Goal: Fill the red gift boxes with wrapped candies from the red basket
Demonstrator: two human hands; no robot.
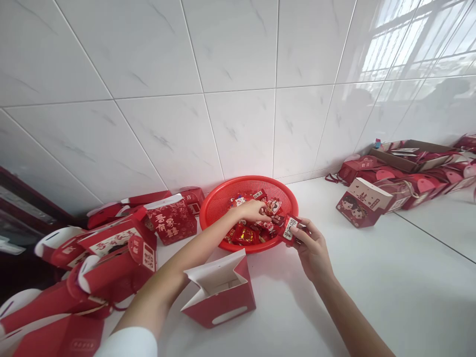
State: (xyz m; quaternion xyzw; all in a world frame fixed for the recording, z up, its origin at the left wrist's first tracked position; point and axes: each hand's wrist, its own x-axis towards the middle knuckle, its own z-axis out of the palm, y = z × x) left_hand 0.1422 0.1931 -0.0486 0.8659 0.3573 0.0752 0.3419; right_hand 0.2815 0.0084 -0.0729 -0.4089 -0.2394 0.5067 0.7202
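A red plastic basket [211, 201] holds several small, shiny red wrapped packets [246, 234]. My left hand [253, 210] reaches into it from the left, its fingers closed at the packets; what they grip is partly hidden. At the basket's right rim, my right hand [311, 243] is closed on small red packets [289, 229], the front one with a white label and dark lettering. An upright red gift box [226, 302] with a white inside stands open at the top under my left forearm, in front of the basket.
Red gift boxes [122, 243] crowd the left side. One patterned box [363, 202] stands to the right, before more red boxes and an open carton [416, 148]. A white tiled wall [241, 124] rises behind the white table [372, 277].
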